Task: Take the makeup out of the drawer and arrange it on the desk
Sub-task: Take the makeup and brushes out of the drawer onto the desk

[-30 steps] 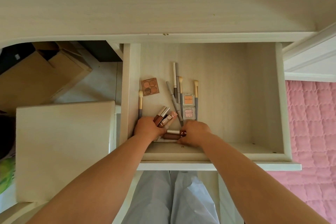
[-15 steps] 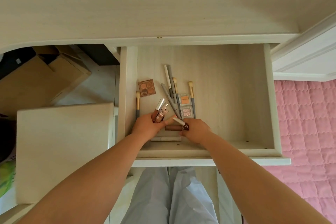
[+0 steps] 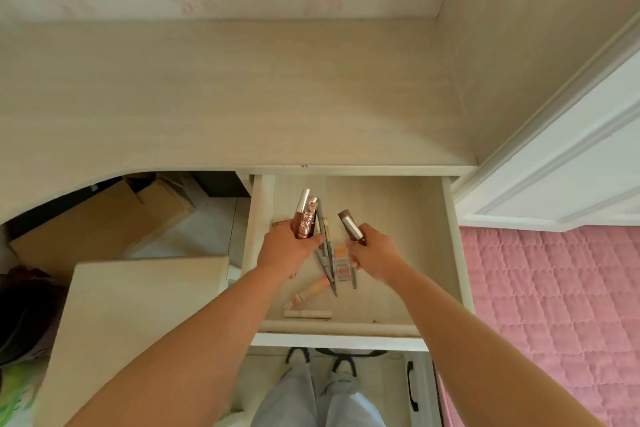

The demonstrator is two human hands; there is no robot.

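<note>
My left hand [image 3: 289,251] grips a bundle of tubes [image 3: 305,217] above the open drawer [image 3: 450,253]. The bundle holds at least two: one with a silver cap and brown body, one rose-gold with a moulded, reflective surface. Both point away from me, caps up, fingers curled round their lower ends.

My right hand [image 3: 375,253] grips a single tube [image 3: 351,226]. Its body is dark brown, with a silver band near my fingers, and it tilts up and to the left.

Remaining makeup lies on the drawer floor between and below my hands:
- grey-handled brushes and pencils [image 3: 327,253], overlapping in a loose fan;
- two small square compacts [image 3: 341,265], one orange, one pink, touching each other, partly hidden by my right hand;
- a peach stick [image 3: 311,289], lying diagonally;
- a pale stick [image 3: 307,314], lying parallel to the front wall, just beside it.

The desk [image 3: 242,90] is pale wood grain. A cardboard box [image 3: 104,218] sits below it at left.
</note>
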